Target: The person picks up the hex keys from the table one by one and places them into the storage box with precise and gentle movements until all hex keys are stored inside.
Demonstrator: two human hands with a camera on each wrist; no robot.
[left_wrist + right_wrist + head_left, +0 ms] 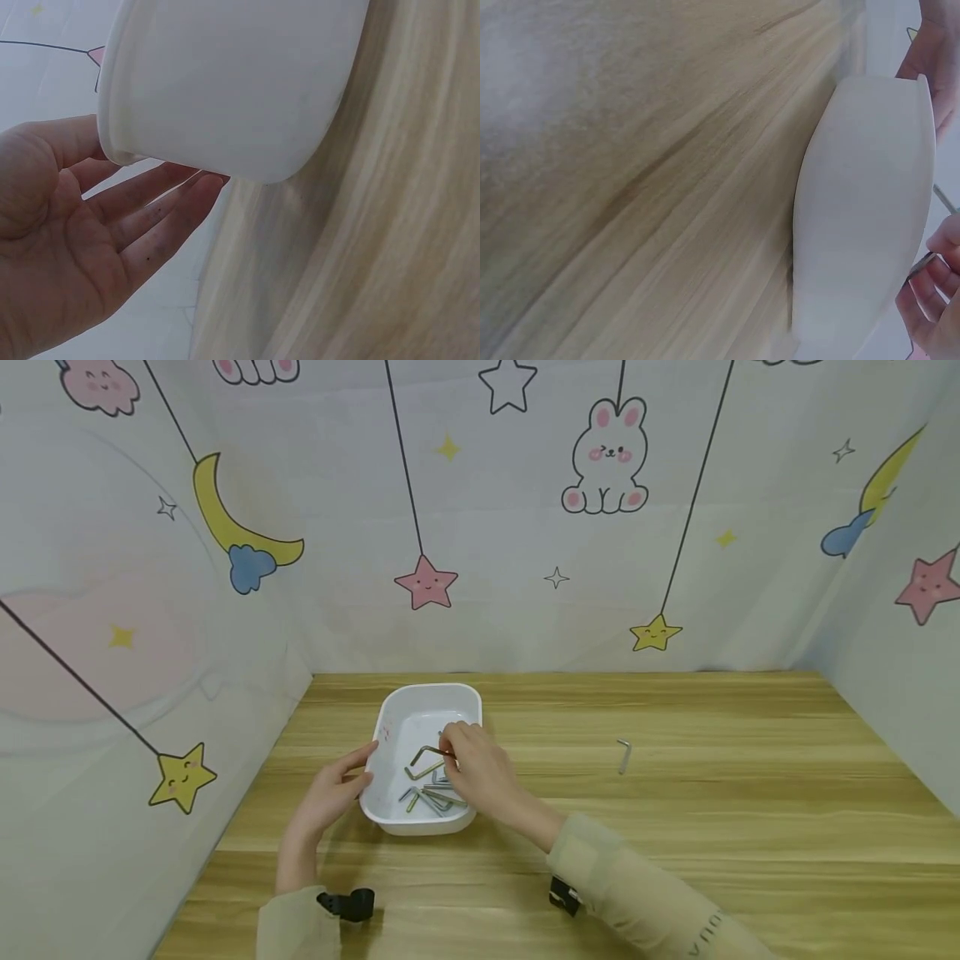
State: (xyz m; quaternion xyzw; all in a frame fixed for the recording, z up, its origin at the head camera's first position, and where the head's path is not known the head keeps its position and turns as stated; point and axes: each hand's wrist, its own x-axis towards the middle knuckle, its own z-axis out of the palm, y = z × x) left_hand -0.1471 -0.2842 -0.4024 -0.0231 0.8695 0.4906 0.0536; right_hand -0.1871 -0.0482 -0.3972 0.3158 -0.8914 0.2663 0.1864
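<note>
A white plastic tray [382,727] stands on the table, with several L-shaped hex keys [431,802], silver and brass-coloured, piled loosely inside. My right hand [480,768] reaches over the tray's right side and pinches a bronze-coloured hex key [422,753], its bent end pointing left above the pile. Part of that key shows between the fingertips in the right wrist view, beyond the tray wall. On the tray's left side my left hand [333,789] rests against the wall, fingertips at the rim. The left wrist view has its fingers extended along the wall.
One silver hex key [624,756] lies alone on the wooden table [720,827], well right of the tray. Printed cloth walls [525,618] enclose the table at the back and both sides. Black wrist-worn cameras [351,905] sit at both sleeves.
</note>
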